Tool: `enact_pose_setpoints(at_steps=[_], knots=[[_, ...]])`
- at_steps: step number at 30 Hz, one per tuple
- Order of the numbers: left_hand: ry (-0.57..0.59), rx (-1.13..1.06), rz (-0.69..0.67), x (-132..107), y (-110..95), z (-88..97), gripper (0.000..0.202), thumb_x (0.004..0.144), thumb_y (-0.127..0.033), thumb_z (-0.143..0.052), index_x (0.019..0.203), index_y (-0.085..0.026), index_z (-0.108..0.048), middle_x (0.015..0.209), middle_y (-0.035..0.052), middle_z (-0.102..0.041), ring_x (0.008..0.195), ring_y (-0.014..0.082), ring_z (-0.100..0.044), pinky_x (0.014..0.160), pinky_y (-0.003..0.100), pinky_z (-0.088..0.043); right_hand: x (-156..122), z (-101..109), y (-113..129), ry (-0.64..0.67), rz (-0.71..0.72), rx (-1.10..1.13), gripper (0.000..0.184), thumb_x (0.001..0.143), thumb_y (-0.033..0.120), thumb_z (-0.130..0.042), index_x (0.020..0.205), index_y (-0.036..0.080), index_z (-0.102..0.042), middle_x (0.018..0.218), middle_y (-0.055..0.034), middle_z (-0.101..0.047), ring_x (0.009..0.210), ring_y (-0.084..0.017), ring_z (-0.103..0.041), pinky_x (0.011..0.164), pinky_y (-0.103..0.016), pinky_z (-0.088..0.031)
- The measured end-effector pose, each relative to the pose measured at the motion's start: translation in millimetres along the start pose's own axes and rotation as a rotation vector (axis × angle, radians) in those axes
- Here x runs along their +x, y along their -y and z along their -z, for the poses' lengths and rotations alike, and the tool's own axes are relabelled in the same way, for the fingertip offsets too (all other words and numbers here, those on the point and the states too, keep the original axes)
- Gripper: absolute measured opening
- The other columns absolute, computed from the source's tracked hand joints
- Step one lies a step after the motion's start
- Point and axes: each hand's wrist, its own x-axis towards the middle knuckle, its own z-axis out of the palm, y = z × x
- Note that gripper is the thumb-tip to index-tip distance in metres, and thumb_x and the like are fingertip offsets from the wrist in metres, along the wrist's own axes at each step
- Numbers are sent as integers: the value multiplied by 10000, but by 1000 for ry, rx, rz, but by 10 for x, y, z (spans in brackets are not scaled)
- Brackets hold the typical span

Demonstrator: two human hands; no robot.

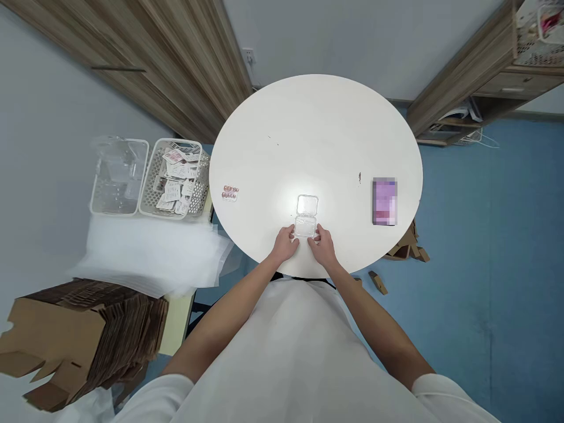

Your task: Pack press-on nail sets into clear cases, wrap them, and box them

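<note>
A small clear plastic box lies on the white table near its front edge, its lid hinged back away from me. My left hand grips the box's left edge, thumb and fingers bent around the near corner. On the opposite side, my right hand holds the right edge in the same way. Nothing distinct shows inside the box, though glare makes its contents hard to read. To the left on the table is a small card with several shiny pink oval pieces.
A purple-pink, blurred rectangular item lies on the right of the round table. At left stand a basket of small printed cards and a basket of clear plastic boxes, then white sheets and stacked flat cardboard.
</note>
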Motion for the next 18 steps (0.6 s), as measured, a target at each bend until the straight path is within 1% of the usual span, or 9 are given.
enact_pose_setpoints(at_steps=[3, 6, 8, 9, 10, 12, 14, 16, 18], knots=[[50, 56, -21, -7, 37, 8, 462, 701, -149, -502, 1159, -205, -463, 1049, 65, -464, 888, 148, -489, 753, 281, -427, -39, -26, 13, -27, -18, -10, 614, 732, 325, -475, 1302, 222, -271, 1132, -85, -418, 879, -166, -489, 749, -324, -465], [90, 68, -24, -53, 92, 44, 510, 725, -183, -500, 1224, -194, -396, 1112, 86, -440, 940, 160, -485, 758, 284, -434, -95, -15, 67, -105, -2, -12, 612, 741, 322, -471, 1306, 225, -254, 1175, -96, -392, 898, -168, -482, 730, -320, -469], [102, 78, -39, -97, 137, 139, 512, 741, -215, -499, 1237, -193, -378, 1132, 90, -434, 966, 167, -484, 767, 289, -439, -124, -19, 153, -165, 47, -20, 586, 753, 314, -463, 1297, 229, -262, 1190, -96, -383, 920, -170, -476, 739, -323, -466], [101, 89, -56, -117, 166, 221, 500, 747, -229, -497, 1233, -195, -382, 1136, 88, -435, 975, 169, -484, 775, 293, -440, -130, -38, 211, -184, 78, -28, 567, 759, 307, -457, 1289, 230, -272, 1192, -95, -386, 929, -171, -474, 748, -327, -462], [93, 106, -81, -133, 200, 328, 481, 753, -241, -494, 1222, -198, -393, 1135, 84, -439, 981, 172, -485, 786, 297, -440, -127, -73, 279, -190, 111, -40, 545, 764, 301, -452, 1279, 229, -288, 1188, -94, -393, 933, -171, -473, 757, -332, -458], [51, 156, -140, -139, 286, 621, 443, 760, -253, -489, 1194, -199, -420, 1128, 78, -447, 990, 177, -485, 817, 311, -434, -94, -200, 432, -163, 164, -70, 497, 766, 291, -451, 1246, 225, -337, 1166, -88, -422, 923, -170, -479, 767, -342, -453], [-15, 226, -204, -99, 393, 994, 423, 761, -252, -489, 1176, -193, -435, 1123, 78, -449, 1016, 190, -476, 863, 330, -416, -24, -401, 592, -99, 183, -101, 457, 761, 287, -457, 1207, 221, -383, 1137, -81, -454, 899, -168, -490, 764, -347, -454], [-93, 312, -257, -8, 504, 1397, 427, 759, -254, -495, 1176, -186, -434, 1137, 82, -440, 1075, 215, -442, 924, 358, -375, 80, -646, 747, -25, 181, -133, 439, 754, 285, -466, 1184, 219, -406, 1120, -75, -474, 890, -168, -500, 763, -349, -456], [-162, 399, -259, 131, 591, 1770, 446, 752, -246, -504, 1185, -174, -424, 1136, 93, -434, 1105, 243, -417, 958, 388, -338, 211, -899, 897, 34, 183, -179, 440, 748, 278, -472, 1179, 216, -413, 1117, -73, -481, 904, -174, -505, 779, -356, -454]])
